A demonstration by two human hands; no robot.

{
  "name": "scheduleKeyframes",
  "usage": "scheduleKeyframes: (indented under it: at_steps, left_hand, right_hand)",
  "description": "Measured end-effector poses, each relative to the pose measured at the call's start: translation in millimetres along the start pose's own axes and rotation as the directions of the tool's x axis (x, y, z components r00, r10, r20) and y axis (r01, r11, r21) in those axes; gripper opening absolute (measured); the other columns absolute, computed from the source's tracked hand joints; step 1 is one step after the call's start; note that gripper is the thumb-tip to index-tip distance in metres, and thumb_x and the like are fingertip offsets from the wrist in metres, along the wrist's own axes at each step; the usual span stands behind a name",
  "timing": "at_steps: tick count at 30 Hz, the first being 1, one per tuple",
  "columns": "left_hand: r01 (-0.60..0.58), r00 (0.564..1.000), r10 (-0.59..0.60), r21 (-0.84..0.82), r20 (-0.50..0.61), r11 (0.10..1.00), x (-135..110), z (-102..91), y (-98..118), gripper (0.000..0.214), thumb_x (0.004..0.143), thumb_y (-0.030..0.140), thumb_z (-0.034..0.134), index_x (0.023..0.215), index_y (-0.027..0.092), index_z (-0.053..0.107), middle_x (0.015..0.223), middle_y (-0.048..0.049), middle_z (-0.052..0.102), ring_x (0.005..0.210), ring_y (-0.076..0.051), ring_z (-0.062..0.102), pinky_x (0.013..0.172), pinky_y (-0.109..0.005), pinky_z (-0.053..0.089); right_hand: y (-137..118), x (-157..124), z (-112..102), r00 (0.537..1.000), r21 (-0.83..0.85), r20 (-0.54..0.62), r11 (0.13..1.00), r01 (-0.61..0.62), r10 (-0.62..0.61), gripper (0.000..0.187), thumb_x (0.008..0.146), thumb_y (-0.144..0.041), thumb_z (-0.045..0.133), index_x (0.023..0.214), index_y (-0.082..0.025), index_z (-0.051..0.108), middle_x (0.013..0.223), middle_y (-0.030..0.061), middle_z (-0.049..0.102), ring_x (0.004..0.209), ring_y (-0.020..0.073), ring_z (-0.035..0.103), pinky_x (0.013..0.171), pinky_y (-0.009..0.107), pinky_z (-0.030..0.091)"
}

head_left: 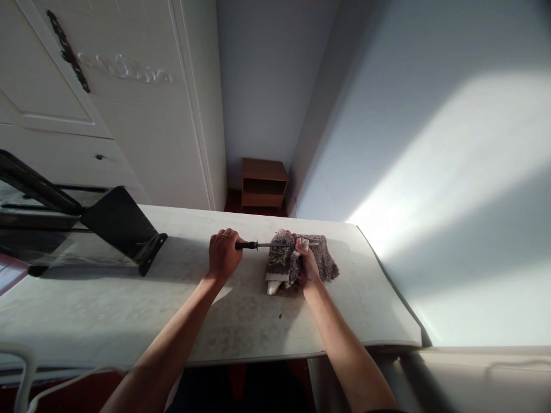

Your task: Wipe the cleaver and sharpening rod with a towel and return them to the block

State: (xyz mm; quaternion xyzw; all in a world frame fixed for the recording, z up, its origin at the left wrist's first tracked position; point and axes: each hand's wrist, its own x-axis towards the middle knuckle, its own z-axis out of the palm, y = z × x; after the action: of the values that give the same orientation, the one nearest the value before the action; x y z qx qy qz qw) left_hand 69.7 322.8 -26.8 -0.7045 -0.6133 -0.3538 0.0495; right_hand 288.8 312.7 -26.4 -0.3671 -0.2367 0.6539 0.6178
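My left hand (224, 253) is closed round the black handle of a honing steel (263, 245), which lies level and points to the right. A ring shows on one of its fingers. Farther along the rod, my right hand (309, 265) grips a bunched grey-brown patterned towel (279, 263) against the metal, thumb on top. The rod's tip sticks out to the right of that thumb. Part of the towel spreads out beyond the right hand, over the white table (241, 327).
A black metal frame (123, 226) with clear panels stands on the table at the left. White cupboards (142, 115) rise behind it. A small brown cabinet (264, 169) sits in the far corner, and a sunlit wall (451, 172) borders the right side. A white cable (64, 378) hangs lower left.
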Motion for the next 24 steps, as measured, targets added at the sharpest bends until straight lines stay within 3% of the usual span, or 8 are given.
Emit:
scheduleKeyframes:
  at_steps: [9,18,24]
  left_hand:
    - [0.122,0.991,-0.122,-0.01,-0.051,0.992,3,-4.2,-6,0.012,0.073,0.009,0.059,0.066,0.018,0.06,0.079,-0.0071,0.059,0.082,-0.024,0.05,0.071,-0.034,0.033]
    - [0.147,0.98,-0.159,-0.103,-0.116,0.984,4,1.0,-19,0.017,0.067,0.002,0.053,0.068,0.017,0.062,0.08,-0.007,0.057,0.082,-0.022,0.051,0.076,-0.032,0.038]
    - [0.171,0.974,-0.186,-0.115,-0.13,0.978,6,-0.5,-22,0.021,0.064,0.0,0.052,0.067,0.018,0.062,0.077,-0.0069,0.057,0.079,-0.022,0.051,0.074,-0.032,0.039]
  right_hand:
    - [-3,-2,0,0.999,0.008,-0.031,1.0,-0.011,0.011,0.041,0.071,-0.036,0.073,0.107,-0.02,0.061,0.103,0.0031,0.068,0.098,0.0189,0.064,0.074,0.028,0.054]
    - [-2,2,-5,0.999,0.039,-0.034,0.999,0.003,-0.001,0.042,0.073,-0.036,0.072,0.11,-0.019,0.06,0.112,0.004,0.066,0.09,0.0175,0.066,0.075,0.03,0.054]
    - [-3,3,-7,0.998,0.034,-0.064,0.999,0.021,-0.019,0.041,0.072,-0.037,0.072,0.107,-0.021,0.059,0.105,0.002,0.068,0.091,0.019,0.066,0.076,0.032,0.055]
